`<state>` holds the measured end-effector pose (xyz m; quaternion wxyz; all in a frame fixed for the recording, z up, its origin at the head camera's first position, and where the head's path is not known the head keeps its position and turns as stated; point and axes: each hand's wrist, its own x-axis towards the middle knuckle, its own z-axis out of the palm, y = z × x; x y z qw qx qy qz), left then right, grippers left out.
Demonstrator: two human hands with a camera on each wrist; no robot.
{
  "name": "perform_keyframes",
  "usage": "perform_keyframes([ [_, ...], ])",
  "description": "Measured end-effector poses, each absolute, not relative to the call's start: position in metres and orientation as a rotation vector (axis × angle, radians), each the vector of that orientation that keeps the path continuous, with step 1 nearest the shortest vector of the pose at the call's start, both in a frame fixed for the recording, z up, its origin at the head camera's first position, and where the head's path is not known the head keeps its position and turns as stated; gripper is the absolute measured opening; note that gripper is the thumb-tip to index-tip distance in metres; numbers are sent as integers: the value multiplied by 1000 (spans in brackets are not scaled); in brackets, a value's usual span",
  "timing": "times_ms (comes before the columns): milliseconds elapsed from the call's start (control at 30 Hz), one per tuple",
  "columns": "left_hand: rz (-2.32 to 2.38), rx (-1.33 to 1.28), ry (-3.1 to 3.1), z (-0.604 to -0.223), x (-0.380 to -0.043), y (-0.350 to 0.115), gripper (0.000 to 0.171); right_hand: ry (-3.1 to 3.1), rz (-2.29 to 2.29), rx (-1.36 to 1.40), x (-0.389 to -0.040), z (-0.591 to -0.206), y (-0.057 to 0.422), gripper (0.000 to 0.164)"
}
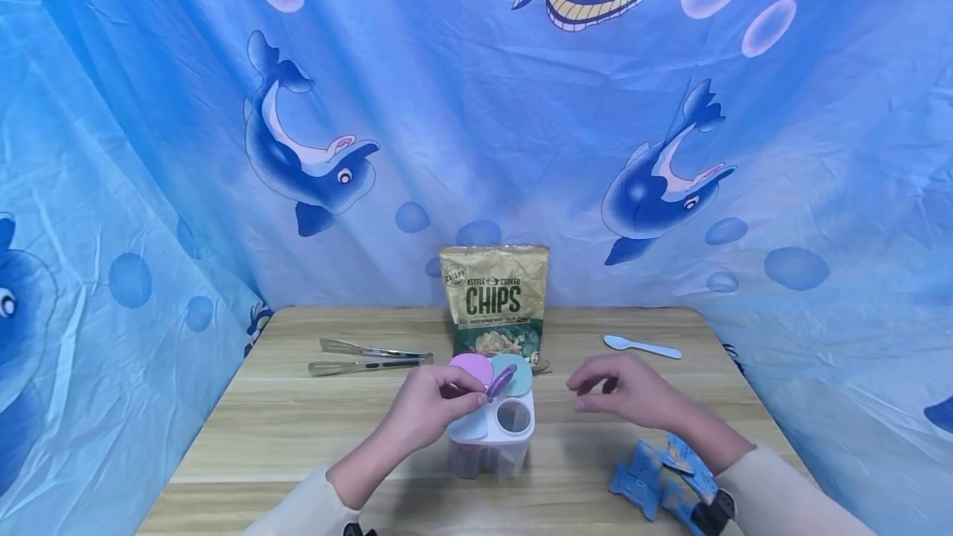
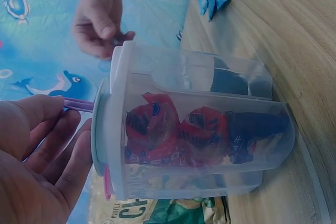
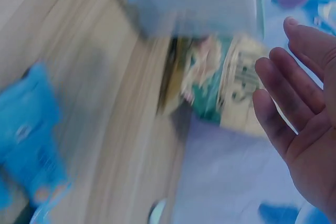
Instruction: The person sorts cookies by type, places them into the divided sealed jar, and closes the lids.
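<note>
My left hand point(image 1: 439, 404) pinches a round purple lid point(image 1: 502, 382) between thumb and fingers, raised on edge over a clear plastic container point(image 1: 465, 460) with a white top. One round hole point(image 1: 513, 416) in that top is uncovered, while a pink lid point(image 1: 471, 366), a green lid point(image 1: 515, 372) and a pale blue lid point(image 1: 469, 427) cover the others. Through the clear wall in the left wrist view, red packets point(image 2: 152, 129) and a dark blue packet point(image 2: 257, 135) show inside. My right hand point(image 1: 629, 387) hovers right of the container, fingers loosely bent, holding nothing.
Blue packets point(image 1: 648, 474) lie below my right forearm. Behind the container stands a chips bag point(image 1: 495, 304). Metal tongs point(image 1: 368, 358) rest at the left and a pale spoon point(image 1: 642, 346) at the back right. A sea-print curtain point(image 1: 476, 122) encloses the wooden table point(image 1: 298, 428).
</note>
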<state>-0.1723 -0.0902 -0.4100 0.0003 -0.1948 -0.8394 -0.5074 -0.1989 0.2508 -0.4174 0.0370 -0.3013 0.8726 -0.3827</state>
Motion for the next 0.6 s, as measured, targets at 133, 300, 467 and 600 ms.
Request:
perform_keyframes([
  [133,-1596,-606,-2640,-410,-173,-90,8,2679,-1183,-776,-197,-425,284,26],
  [300,-1575,-606,-2644,-411,-174,-91,7,2694,-1168,-712,-195,-438,324,25],
  [467,-1570,-612,-2644,-413,-175,-91,7,2725,-1126,-643,-192,-457,359,26],
  [600,-1576,-617,-2644,-414,-176,-92,7,2713,-1085,-609,-187,-473,381,29],
])
